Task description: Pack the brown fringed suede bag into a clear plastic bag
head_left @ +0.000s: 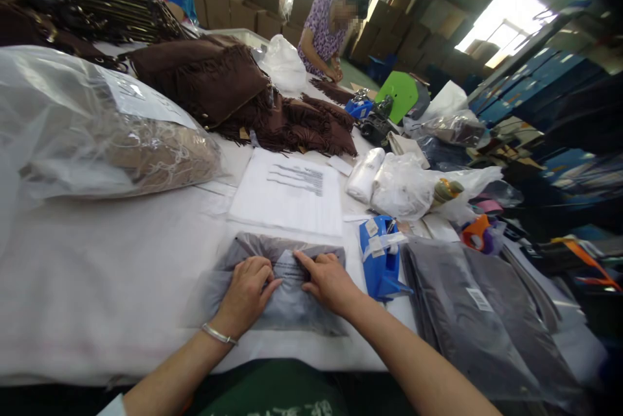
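Note:
A grey item in a clear plastic bag [292,305] lies flat on the white table, close to its front edge. On its left part rests my left hand [249,289], with a silver bracelet at the wrist; the fingers are curled together against the plastic, and whatever they pinch is too small to name. My right hand [328,280] touches the bag's upper right part, index finger stretched out and thumb apart. Just beyond the bag lies a stack of white printed plastic sheets [292,192]. A blue tape dispenser [382,257] stands right of my right hand.
Bagged grey pieces [487,312] lie at the right. A large filled plastic bag [107,130] occupies the left, with brown fringed bags [204,78] behind it. White plastic bundles [399,185] sit beyond the dispenser. A person [324,36] works across the table.

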`<state>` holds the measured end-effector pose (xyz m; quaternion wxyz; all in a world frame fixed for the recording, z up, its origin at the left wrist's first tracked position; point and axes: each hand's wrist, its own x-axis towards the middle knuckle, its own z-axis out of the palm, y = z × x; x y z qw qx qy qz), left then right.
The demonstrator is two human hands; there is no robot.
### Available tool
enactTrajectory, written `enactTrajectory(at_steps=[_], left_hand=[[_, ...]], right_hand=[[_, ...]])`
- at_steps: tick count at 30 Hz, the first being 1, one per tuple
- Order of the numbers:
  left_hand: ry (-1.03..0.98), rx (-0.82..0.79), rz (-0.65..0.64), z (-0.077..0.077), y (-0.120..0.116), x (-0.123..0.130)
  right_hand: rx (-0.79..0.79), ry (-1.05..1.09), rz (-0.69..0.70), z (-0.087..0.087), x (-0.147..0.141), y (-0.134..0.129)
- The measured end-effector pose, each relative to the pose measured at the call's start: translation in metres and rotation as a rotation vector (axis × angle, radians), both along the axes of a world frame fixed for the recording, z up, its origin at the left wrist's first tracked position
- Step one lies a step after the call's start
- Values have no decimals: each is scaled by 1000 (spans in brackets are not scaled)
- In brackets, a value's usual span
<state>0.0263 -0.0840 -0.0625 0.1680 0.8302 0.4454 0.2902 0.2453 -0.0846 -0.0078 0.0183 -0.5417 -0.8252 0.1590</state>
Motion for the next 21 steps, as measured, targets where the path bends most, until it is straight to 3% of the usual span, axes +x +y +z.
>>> enactTrajectory(at_steps=[5, 7, 10, 13, 17, 21], left_hand=[[-9, 5, 2, -1, 0, -1], [-6, 1, -6, -1, 0, -1], [2, 6, -19, -1, 0, -1], [23, 17, -6, -2, 0, 0], [57, 39, 13, -3, 0, 1], [67, 77, 9, -2, -1, 2]], right_hand=[[-214, 527, -188, 18, 32, -6], [-249, 600, -179, 30, 37, -9], [-243, 265, 4, 38, 27, -7], [-232, -177, 85, 30, 6, 6], [-269, -301, -16, 11, -6, 34], [-224, -308, -223, 19, 14, 49]])
